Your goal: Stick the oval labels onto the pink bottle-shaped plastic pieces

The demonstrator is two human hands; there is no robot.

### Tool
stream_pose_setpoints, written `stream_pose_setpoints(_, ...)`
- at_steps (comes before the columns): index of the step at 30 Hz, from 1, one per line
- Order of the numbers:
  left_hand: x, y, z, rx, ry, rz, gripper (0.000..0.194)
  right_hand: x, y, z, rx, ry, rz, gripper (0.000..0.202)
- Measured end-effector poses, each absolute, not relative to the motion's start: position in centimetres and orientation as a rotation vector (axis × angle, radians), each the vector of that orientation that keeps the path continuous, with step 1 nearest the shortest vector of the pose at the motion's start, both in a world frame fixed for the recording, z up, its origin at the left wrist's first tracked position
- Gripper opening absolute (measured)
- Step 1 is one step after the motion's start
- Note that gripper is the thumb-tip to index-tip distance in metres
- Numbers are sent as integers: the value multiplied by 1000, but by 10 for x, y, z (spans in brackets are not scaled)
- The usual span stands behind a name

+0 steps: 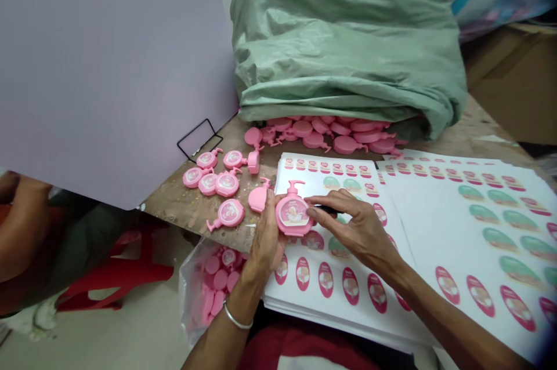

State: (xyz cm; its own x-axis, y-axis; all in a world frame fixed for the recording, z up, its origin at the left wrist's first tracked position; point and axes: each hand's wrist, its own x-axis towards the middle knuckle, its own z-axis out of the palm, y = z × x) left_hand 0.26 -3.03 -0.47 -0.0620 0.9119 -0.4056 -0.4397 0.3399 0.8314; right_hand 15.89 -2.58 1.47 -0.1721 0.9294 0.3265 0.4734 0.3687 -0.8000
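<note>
My left hand [267, 239] grips a pink pump-bottle piece [294, 213] upright, a round picture label on its face. At its right edge, my right hand [348, 222] pinches a thin black tool [327, 209], with fingertips touching or very near the piece. Beneath both hands lies a stack of white sticker sheets [313, 294] printed with pink ovals, green shapes and small labels. Just left of my left hand sits an unlabelled pink piece [258, 198]. Several labelled pink pieces [227, 183] lie farther left on the wooden table [174, 199].
A green sack [348, 39] spills pink pieces [346, 144] at the back. More sticker sheets [435, 231] lie right. A plastic bag of pink pieces [220, 280] hangs below the table edge. Left are a grey panel [108, 68], black wire stand [200, 139], red stool [126, 277] and another person's arm [21, 231].
</note>
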Motion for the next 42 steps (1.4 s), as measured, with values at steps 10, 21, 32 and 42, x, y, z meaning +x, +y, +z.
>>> stream_pose_setpoints(10, 9, -26, 3, 423, 1068, 1244, 53, 159, -29, 17, -1257, -1733, 658, 20)
stream_pose_setpoints(21, 9, -25, 2, 421, 1044, 1259, 50, 156, -28, 17, -1251, -1732, 617, 17)
stream_pose_setpoints(32, 9, -24, 4, 364, 1021, 1279, 46, 156, -27, 17, -1221, -1751, 587, 17)
stream_pose_setpoints(42, 3, -29, 2, 889, 1113, 1192, 36, 157, -29, 15, -1326, -1907, 265, 21)
